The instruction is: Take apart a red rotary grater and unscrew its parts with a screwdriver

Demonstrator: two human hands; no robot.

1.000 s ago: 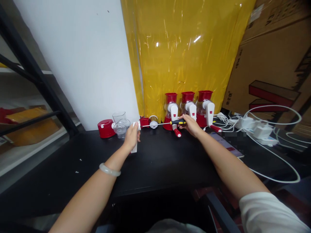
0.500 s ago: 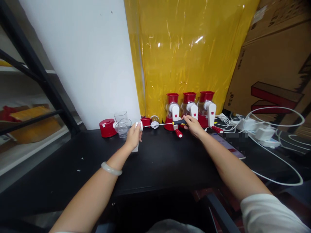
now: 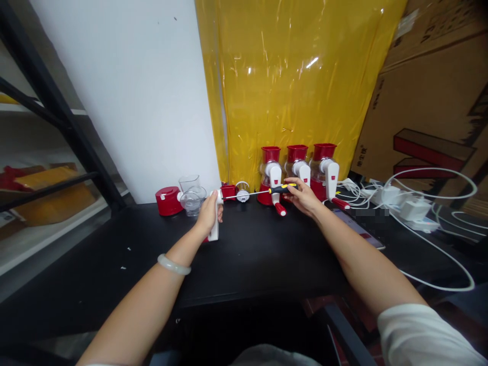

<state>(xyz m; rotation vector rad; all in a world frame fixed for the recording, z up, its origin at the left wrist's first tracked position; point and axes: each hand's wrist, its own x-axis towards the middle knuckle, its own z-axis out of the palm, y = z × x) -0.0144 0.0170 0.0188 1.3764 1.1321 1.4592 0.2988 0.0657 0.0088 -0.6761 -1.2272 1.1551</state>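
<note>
My left hand (image 3: 208,215) grips a white crank handle (image 3: 215,223) held upright on the black table (image 3: 244,254). My right hand (image 3: 303,195) holds a screwdriver (image 3: 263,192) by its black and yellow grip; its thin shaft points left with the tip at the top of the white handle. A pale bangle sits on my left wrist. Just behind the handle lie a small red part (image 3: 227,191) and a metal drum piece (image 3: 242,191).
Three red and white rotary graters (image 3: 297,170) stand in a row against a yellow plastic sheet (image 3: 297,76). A red base (image 3: 168,200) and a clear hopper (image 3: 190,193) sit at the left. White cables and chargers (image 3: 404,206) lie right; cardboard boxes (image 3: 434,101) behind.
The white handle has shifted slightly in my left hand and shows more below my fingers. The screwdriver stays at the handle's top, its grip turned a little in my right hand.
</note>
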